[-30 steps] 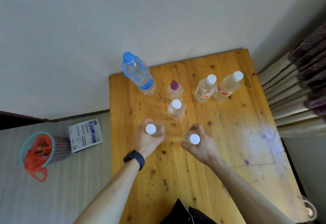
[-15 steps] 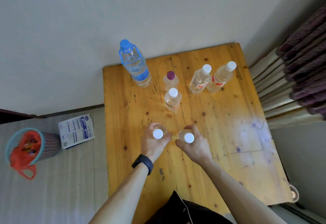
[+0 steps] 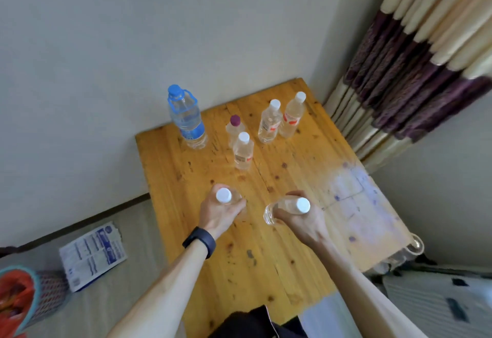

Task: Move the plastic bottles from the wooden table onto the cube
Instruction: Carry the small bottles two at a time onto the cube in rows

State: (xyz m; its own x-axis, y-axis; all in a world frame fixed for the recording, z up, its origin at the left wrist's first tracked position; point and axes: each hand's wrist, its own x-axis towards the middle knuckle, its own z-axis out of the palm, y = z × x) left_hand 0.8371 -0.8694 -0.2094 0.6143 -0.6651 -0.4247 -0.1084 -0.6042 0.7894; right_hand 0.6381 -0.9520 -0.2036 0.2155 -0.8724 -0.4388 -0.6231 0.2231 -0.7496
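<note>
**Two bottles in hand, five left standing**

You stand over the scuffed yellow wooden table [image 3: 292, 244], where five bottles wait near the wall: the tall clear water bottle with the blue cap and label [image 3: 187, 121] tallest among them, four smaller ones grouped beside it. Your left hand [image 3: 221, 212] is clamped round a small clear white-capped bottle [image 3: 226, 199], held upright; your right hand [image 3: 300, 220] grips another [image 3: 287, 208], tilted, likely for carrying. The cube is not in view.
</note>
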